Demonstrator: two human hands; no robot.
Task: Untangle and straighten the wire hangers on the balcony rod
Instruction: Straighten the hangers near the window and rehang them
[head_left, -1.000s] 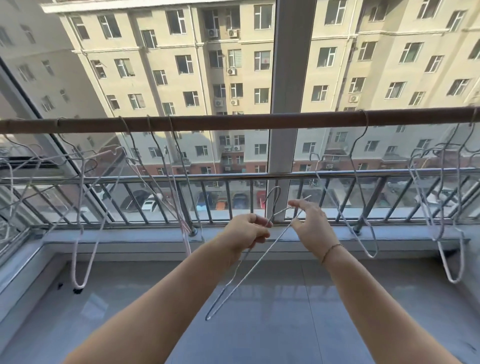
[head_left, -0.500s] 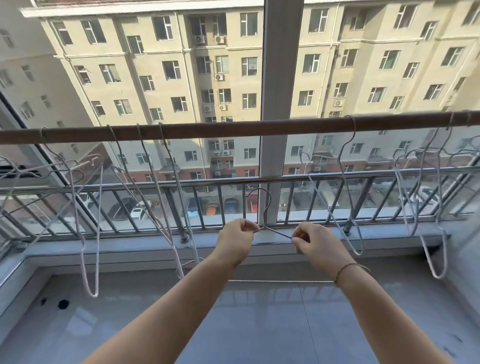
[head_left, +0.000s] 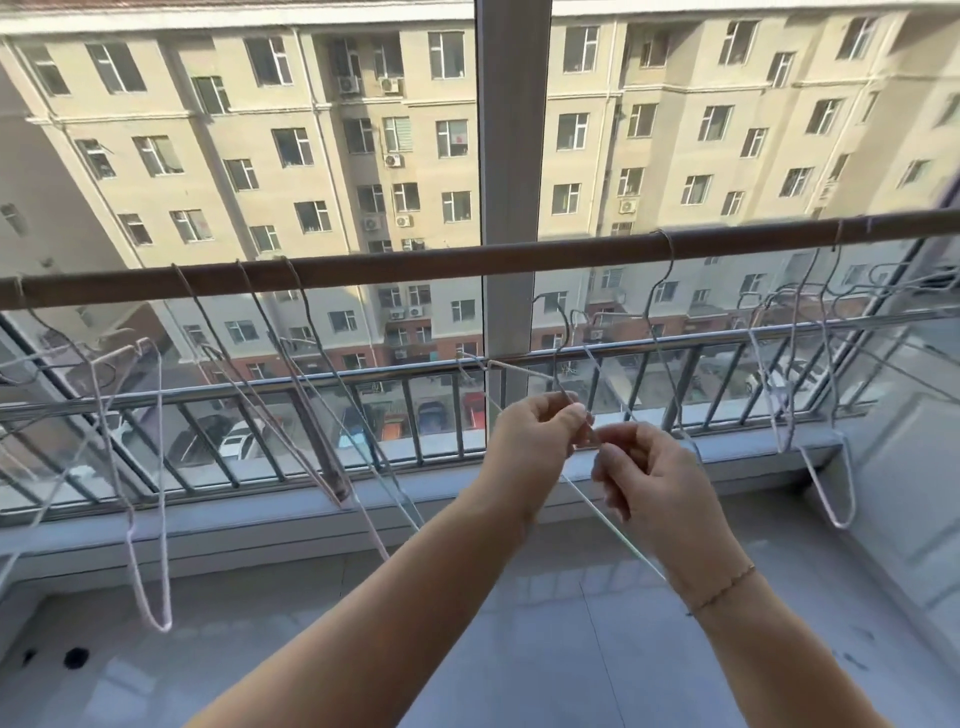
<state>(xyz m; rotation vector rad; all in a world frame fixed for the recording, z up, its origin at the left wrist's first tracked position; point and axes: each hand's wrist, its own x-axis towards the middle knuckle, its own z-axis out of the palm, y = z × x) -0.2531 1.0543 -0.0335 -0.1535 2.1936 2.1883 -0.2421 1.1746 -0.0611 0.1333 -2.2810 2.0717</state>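
Observation:
A brown balcony rod (head_left: 415, 260) runs across the view at window height. One thin wire hanger (head_left: 613, 519) is off the rod and held in front of me. My left hand (head_left: 530, 441) pinches it near the neck below its hook (head_left: 558, 332). My right hand (head_left: 649, 478) pinches the wire just right of that, fingers curled. A tangled bunch of hangers (head_left: 145, 467) droops from the rod at the left, three more hangers (head_left: 311, 415) slant left of centre, one hanger (head_left: 670, 364) hangs right of centre, and another bunch (head_left: 826, 441) hangs at the right.
A metal railing (head_left: 363, 379) with vertical bars stands behind the rod, over a grey window ledge (head_left: 260, 525). A window post (head_left: 506, 156) rises at centre. Below is a pale tiled floor (head_left: 519, 649). A white wall (head_left: 924, 467) closes the right side.
The held hanger has been turned: it first slanted down left, then lay level, and now its long wire slants down right. My hands have moved close together and risen.

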